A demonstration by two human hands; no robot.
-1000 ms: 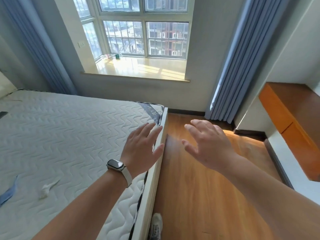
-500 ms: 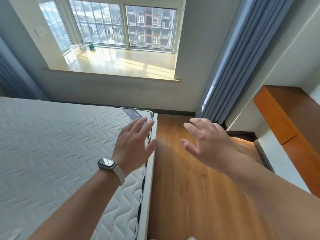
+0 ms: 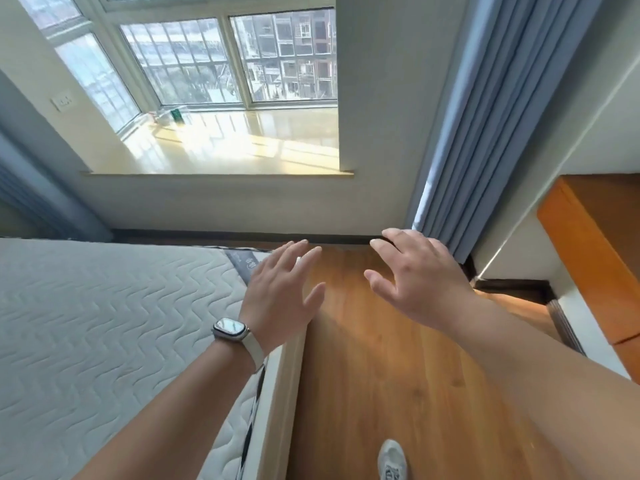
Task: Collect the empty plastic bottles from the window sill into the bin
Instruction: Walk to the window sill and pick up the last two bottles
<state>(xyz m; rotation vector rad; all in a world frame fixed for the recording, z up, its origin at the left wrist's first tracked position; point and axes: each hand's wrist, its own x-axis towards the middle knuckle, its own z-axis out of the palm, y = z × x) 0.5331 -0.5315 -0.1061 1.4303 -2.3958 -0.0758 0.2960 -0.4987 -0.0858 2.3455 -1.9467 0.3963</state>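
Clear plastic bottles (image 3: pixel 175 116), one with a green label, stand in the far left corner of the sunlit window sill (image 3: pixel 221 169), small and hard to make out. My left hand (image 3: pixel 282 289), a watch on its wrist, hovers open over the corner of the bed. My right hand (image 3: pixel 415 275) is held out open above the wooden floor. Both hands hold nothing and are well short of the sill. No bin is in view.
A bare quilted mattress (image 3: pixel 104 323) fills the left. A strip of wooden floor (image 3: pixel 381 375) runs ahead to the wall under the window. A blue curtain (image 3: pixel 485 116) hangs at the right, beside an orange wooden desk (image 3: pixel 588 254). My shoe (image 3: pixel 393 460) shows at the bottom.
I have walked forward along the bed; the window sill is closer and larger. Both hands stay open and empty, held out in front.
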